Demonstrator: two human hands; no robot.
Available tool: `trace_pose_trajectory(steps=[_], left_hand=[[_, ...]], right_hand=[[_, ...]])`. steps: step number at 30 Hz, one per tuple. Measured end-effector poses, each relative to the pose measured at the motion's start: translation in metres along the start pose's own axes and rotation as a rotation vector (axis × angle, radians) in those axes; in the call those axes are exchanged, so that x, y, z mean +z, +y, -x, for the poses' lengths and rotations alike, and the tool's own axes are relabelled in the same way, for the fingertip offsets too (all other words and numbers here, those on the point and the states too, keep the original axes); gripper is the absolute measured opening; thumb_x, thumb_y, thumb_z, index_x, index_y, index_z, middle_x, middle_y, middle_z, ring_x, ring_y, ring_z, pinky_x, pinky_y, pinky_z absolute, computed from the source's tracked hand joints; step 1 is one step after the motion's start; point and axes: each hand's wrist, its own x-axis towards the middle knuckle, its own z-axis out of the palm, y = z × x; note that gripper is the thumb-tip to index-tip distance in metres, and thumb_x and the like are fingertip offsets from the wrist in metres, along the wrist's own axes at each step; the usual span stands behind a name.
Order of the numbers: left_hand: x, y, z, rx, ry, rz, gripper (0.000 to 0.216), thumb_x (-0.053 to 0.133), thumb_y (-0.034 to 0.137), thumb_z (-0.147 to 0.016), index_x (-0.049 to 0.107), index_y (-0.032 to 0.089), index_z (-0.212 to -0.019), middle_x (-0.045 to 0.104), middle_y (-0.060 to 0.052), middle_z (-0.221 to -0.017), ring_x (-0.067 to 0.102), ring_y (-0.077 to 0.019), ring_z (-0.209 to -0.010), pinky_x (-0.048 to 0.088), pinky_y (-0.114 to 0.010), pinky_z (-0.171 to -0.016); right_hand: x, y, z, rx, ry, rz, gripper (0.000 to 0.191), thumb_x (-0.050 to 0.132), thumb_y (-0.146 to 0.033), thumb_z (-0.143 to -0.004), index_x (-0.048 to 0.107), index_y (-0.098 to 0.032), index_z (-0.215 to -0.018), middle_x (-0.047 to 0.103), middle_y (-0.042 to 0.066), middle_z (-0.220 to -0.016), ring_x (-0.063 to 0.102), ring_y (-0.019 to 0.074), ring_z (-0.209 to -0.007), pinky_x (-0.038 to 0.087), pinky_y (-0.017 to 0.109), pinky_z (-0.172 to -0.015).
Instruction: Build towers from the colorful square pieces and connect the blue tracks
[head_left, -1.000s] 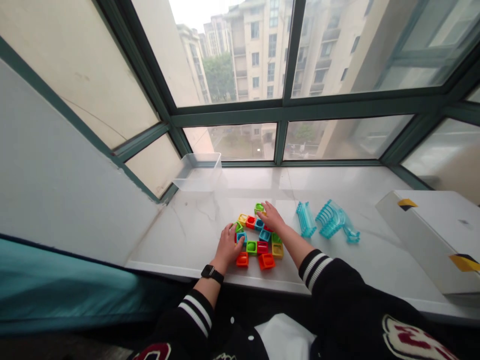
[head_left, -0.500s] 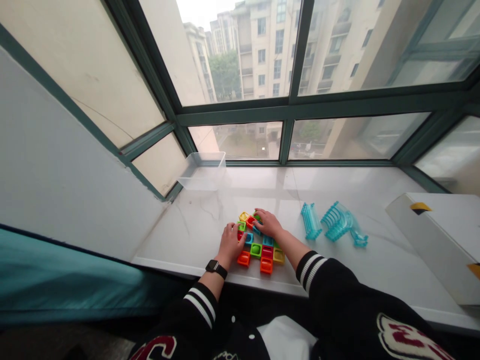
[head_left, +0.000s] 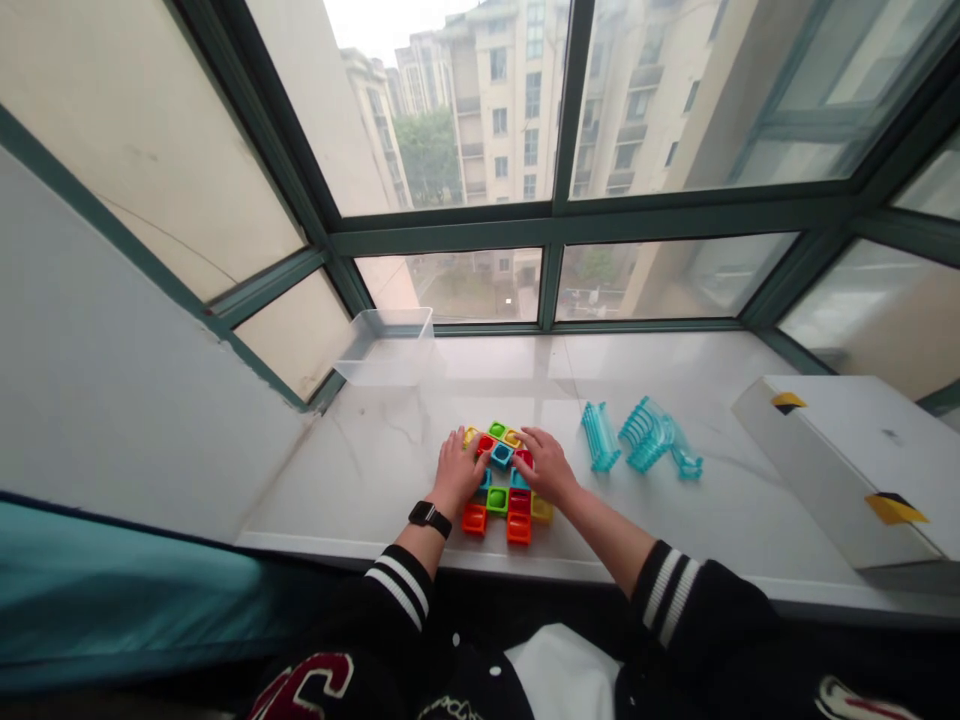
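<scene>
A cluster of small coloured plastic cube blocks [head_left: 498,500] lies on the white marble window ledge [head_left: 390,470] near its front edge. My left hand [head_left: 454,472] rests on the cluster's left side, fingers spread over the blocks, with a black watch [head_left: 429,517] on the wrist. My right hand [head_left: 547,468] lies flat on the cluster's right side, fingers stretched toward a red block [head_left: 523,458]. Neither hand lifts a block. Several blocks are hidden under the palms.
Translucent teal ridged track pieces [head_left: 649,435] lie right of the blocks. A clear plastic bin [head_left: 386,346] stands at the back left by the window frame. A white cardboard box [head_left: 847,460] with yellow tape sits at the far right.
My right hand has drawn back from the far green block onto the cluster's right side. The blocks now sit packed more tightly between both hands. The camera view has shifted slightly.
</scene>
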Motion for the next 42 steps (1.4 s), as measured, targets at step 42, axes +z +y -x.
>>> trace_pose_trajectory(steps=[42], left_hand=[[-0.061,-0.005,0.064,0.058,0.075,-0.025,0.049,0.057,0.046,-0.102,0.056,0.026,-0.147,0.06,-0.015,-0.147,0.053,-0.0364,-0.14,0.04,-0.059,-0.12]], right_hand=[[0.063,-0.077,-0.003,0.018,0.01,-0.327,0.045,0.052,-0.022,-0.099,0.062,-0.026,-0.143,0.053,0.012,-0.158,0.046,0.0302,-0.148,0.038,0.056,-0.126]])
